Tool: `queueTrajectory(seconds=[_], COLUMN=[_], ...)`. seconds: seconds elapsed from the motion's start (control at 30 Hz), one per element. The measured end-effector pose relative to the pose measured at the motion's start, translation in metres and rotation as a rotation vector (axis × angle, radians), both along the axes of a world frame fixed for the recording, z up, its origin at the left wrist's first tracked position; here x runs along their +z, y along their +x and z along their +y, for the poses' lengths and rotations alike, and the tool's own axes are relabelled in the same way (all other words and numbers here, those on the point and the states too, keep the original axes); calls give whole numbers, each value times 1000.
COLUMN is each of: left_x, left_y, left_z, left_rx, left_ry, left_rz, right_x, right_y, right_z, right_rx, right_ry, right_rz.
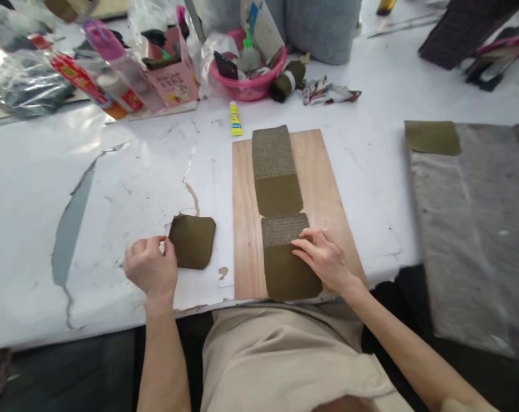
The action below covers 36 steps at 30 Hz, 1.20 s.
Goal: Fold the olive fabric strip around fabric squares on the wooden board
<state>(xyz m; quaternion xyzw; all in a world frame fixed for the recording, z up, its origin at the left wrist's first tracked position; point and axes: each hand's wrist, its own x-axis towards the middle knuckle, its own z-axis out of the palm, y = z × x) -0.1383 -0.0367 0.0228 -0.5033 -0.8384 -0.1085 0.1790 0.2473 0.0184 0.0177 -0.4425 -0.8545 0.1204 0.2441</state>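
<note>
The near stack lies on the near half of a board, reaching to the board's near edge. Its front is smooth, matte olive; the far end shows fine crosswise ridges of rough grey-brown. The right hand comes in over its right edge, fingertips on it where ridges meet olive. Thumb and fingers are narrow; whether they pinch anything I cannot tell.

A far stack, also ridged and olive, lies just beyond, up to the board's far edge. The board is flat, pale, grained wood.

Left of the board, a squarish olive patch with clipped corners lies near the table's near edge. The left hand is at its left edge, thumb and forefinger nearly meeting; whether they grip it I cannot tell.

Beyond the board's far left corner lies a yellow tube. Along the table's far edge, a pink basin holds a flat black object and a pale bottle with a green tip. A pink box to its left has dark and olive scraps in it. A dark roll touches the basin's right side.
</note>
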Motion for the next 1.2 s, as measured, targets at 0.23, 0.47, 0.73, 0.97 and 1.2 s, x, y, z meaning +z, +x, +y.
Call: queueTrajectory(seconds=[0.23,0.47,0.73,0.97,1.2], left_x=[20,3,1,12,12], left_y=[63,156,159,159,156], left_z=[11,18,26,40,44], left_rx=[-371,-866,-905,-1013,-1014], left_ry=[72,-151,-277,-377,-406], left_rz=[-190,-478,-383,-428,-506], right_x=[3,11,4,-1,-1], right_y=[-4,-16,-9,-7,24], right_z=[1,9,9,8,10], right_rx=[5,87,214,266,106], right_ry=[-101,-122,-27,-32,-31], right_rz=[34,-142,-47,37,-18])
